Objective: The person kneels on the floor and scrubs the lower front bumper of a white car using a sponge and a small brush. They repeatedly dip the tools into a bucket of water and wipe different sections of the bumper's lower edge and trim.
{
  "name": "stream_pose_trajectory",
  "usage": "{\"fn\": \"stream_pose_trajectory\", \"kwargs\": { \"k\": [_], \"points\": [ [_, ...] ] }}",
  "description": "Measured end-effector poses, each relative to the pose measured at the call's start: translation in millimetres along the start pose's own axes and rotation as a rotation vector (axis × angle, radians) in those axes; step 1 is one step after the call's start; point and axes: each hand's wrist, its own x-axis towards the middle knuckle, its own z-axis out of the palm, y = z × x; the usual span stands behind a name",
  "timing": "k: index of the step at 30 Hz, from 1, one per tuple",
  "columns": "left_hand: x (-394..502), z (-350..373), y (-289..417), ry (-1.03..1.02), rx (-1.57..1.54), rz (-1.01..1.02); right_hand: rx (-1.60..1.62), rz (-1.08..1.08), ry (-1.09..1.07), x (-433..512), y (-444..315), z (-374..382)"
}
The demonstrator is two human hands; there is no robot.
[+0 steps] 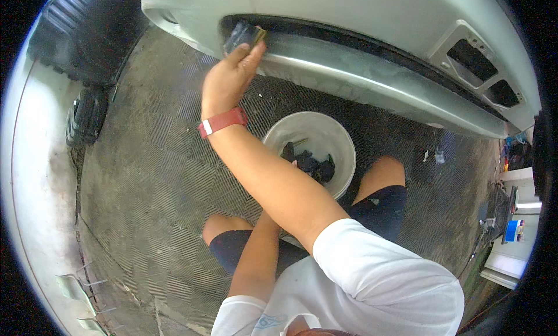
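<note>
My right hand (231, 76), with a red wristband, reaches across to the upper left. It grips a dark, glossy pad (239, 36) with a yellowish edge, blurred, at the left end of a long dark slot in a pale grey-green vehicle body panel (348, 72). Under my right forearm stands a whitish round bucket (344, 137) with several black lumps or cloths (307, 161) and a thin stick inside. My left arm passes beneath the right one; of my left hand (295, 163) only a fingertip shows at the black things, the rest is hidden.
My bare knees flank the bucket above a ridged, dirty floor (174, 170). At the upper left are a black ribbed plastic part (83, 39) and a smaller black part (89, 116) by a white surface. Small litter (439, 156) lies to the right, before cluttered white furniture (508, 257).
</note>
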Motion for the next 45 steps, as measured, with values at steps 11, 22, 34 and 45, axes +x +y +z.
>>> {"fn": "stream_pose_trajectory", "kwargs": {
  "k": [11,22,34,45],
  "points": [
    [1.5,22.4,-14.8,0.225,0.073,0.149,-0.009,-0.292,-0.065,2.6,17.7,18.3],
    [7.3,22.2,-5.5,0.201,0.080,0.131,-0.114,-0.122,-0.106,13.6,-15.6,28.6],
    [-2.2,25.7,6.1,-0.169,-0.259,0.004,-0.297,-0.231,-0.256,28.6,12.1,-1.7],
    [-33.2,66.1,-74.5,0.176,0.198,-0.062,-0.213,0.754,-0.187,-20.0,125.7,-270.7]
  ]
}}
